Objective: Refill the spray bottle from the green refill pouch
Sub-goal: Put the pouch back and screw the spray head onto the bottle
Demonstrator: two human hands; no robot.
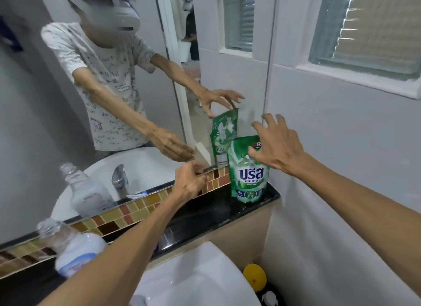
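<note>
The green refill pouch [248, 175] stands upright at the right end of the black ledge [205, 216], right against the mirror. My right hand [278, 143] hovers at the pouch's top with its fingers spread; I see no firm grip on it. My left hand [191, 182] is left of the pouch, by the mosaic tile strip, its fingertips drawn together. Whether it holds anything small is unclear. The clear spray bottle [70, 248], with its neck open and no spray head on it, stands blurred on the ledge at the far left, beside my left forearm.
A white sink [193, 280] lies below the ledge. A yellow object [254, 276] and a white part [270, 299] sit in the gap to its right. The mirror [45, 123] behind the ledge reflects me; a tiled wall and window close off the right.
</note>
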